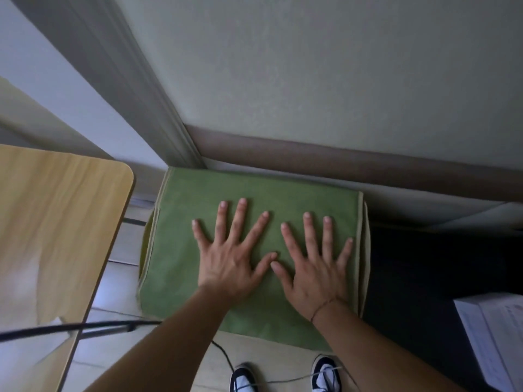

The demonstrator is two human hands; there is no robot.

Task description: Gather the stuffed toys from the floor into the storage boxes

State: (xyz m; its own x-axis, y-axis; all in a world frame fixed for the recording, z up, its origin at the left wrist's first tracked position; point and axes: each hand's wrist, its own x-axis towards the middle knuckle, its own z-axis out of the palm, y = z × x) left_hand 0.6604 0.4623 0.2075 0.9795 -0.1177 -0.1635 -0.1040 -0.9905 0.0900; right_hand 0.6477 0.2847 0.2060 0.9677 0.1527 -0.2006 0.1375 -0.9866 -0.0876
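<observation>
The green storage box sits on the floor against the wall, in the corner beside a wooden table, its lid closed. We press on that lid with our left hand and right hand side by side, fingers straight and spread wide, gripping nothing, thumbs nearly touching. No stuffed toys show, so we cannot tell how full the box is. The lid looks soft; pressing too hard could buckle it. A thin cable runs by our shoes, likely to snag a foot.
</observation>
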